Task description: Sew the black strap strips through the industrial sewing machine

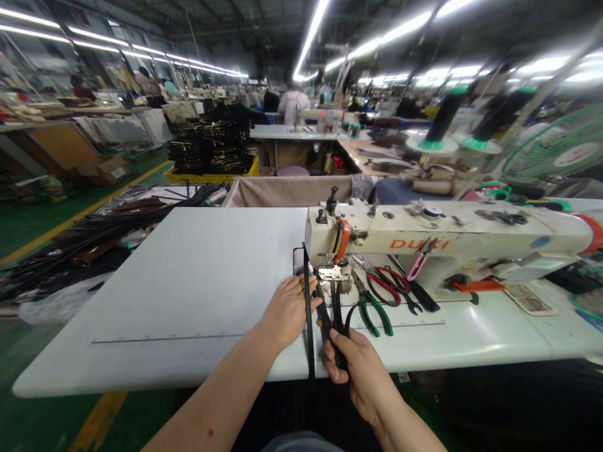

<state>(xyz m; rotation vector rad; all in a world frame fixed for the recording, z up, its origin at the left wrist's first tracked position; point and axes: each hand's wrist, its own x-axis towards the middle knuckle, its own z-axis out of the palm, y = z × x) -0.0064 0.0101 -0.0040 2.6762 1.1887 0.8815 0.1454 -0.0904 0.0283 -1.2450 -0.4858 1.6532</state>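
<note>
A white sewing machine [367,232] stands on the white table, its needle area just beyond my hands. My left hand [289,307] lies flat by the needle plate, fingers stretched out, its fingertips touching black straps. One long thin black strap [309,320] runs from the machine head past the table's front edge. My right hand [348,358] is wrapped round a looped black strap [336,311] at the front edge, whose far ends reach the presser foot. The exact needle contact is too small to make out.
Right of my hands lie green-handled pliers [374,311], red-handled scissors [386,285] and a wrench [413,300]. Pink-handled snips [419,260] rest against the machine arm. Dark strips [94,232] are piled at the left. Behind the table is a fabric-lined bin [287,190]. A green fan [560,147] stands at right.
</note>
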